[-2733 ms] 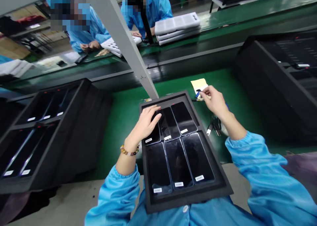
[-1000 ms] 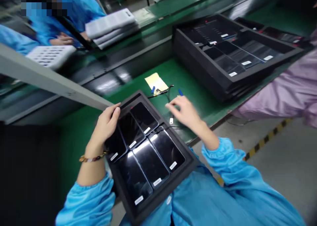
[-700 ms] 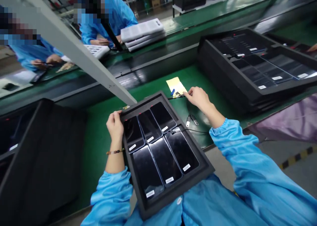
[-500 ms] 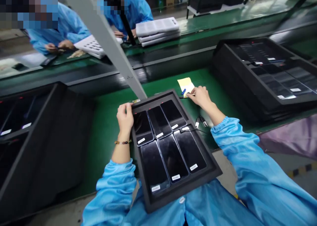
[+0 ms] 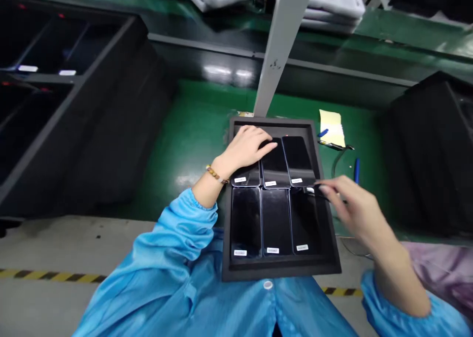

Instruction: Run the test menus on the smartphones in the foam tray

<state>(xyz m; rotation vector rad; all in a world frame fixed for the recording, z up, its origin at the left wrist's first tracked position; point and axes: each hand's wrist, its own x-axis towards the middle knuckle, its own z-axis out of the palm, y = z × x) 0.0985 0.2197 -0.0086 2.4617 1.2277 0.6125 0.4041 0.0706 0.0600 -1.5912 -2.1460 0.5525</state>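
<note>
A black foam tray (image 5: pixel 284 270) rests partly over my lap and holds several dark-screened phones in two rows, each with a small white label. My left hand (image 5: pixel 248 147), fingers spread, lies over the far-left phone (image 5: pixel 248 175) and reaches the far-middle phone (image 5: pixel 275 167). At the tray's right side, my right hand (image 5: pixel 349 199) pinches a thin black cable (image 5: pixel 327 198). The cable's pale plug lies at the top of the near-right phone (image 5: pixel 305 223). Whether the plug sits in a phone is too blurred to tell.
Stacks of black trays stand at left (image 5: pixel 111 110) and right (image 5: pixel 417 154). A grey post (image 5: pixel 279 51) rises behind my tray. Yellow paper (image 5: pixel 332 125), a pen (image 5: pixel 330 145) and a blue stick (image 5: pixel 356 170) lie on the green bench. White trays (image 5: pixel 332 4) stand beyond.
My left hand has moved from the tray's left edge onto the far phones. My right hand has left the pen by the yellow paper and come to the cable. The view has tilted down.
</note>
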